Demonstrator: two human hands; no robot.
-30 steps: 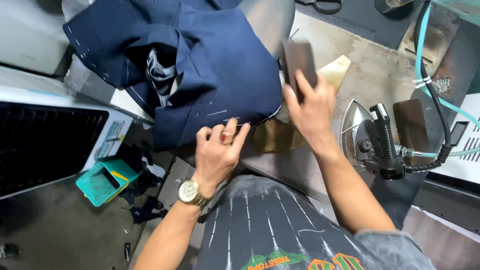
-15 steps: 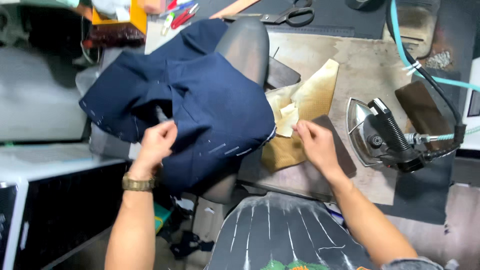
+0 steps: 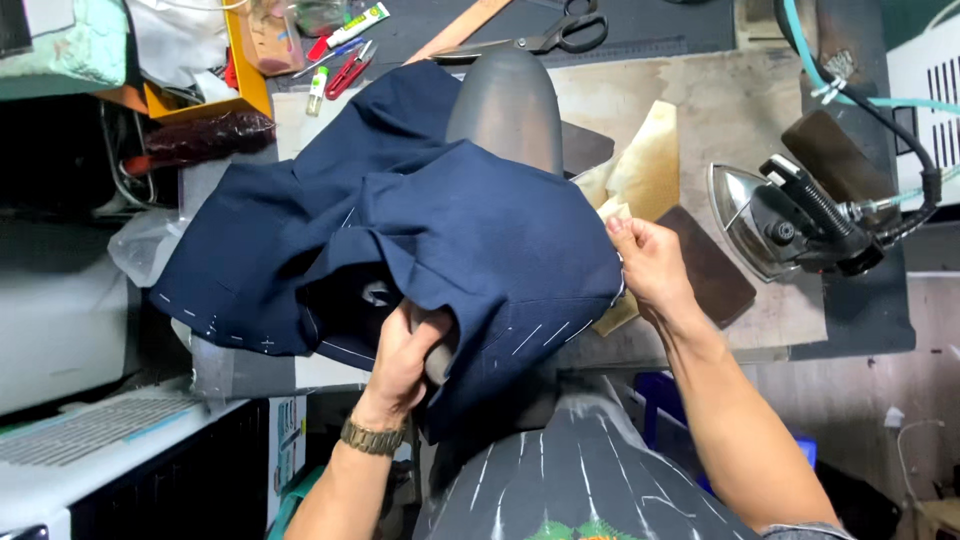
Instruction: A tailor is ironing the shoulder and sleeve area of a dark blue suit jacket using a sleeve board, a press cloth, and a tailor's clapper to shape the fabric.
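Garment: we see a navy blue jacket piece (image 3: 470, 240) with white basting stitches, draped over a grey rounded pressing form (image 3: 505, 105) in the middle of the tabletop (image 3: 720, 110).
Left hand: our left hand (image 3: 405, 350) sits under the near fold, fingers (image 3: 435, 325) curled and clenched on the cloth's lower edge; a metal watch (image 3: 372, 437) is on the wrist.
Right hand: our right hand (image 3: 645, 262) pinches the cloth's right edge, fingertips closed on the stitched hem.
Key relation: the cloth lies between both hands, its long axis running left to right; both hands touch it, the left nearer its bulk.
Nearby: a steam iron (image 3: 790, 215) rests just right of the right hand, apart from it; scissors (image 3: 545, 35) lie at the far edge.
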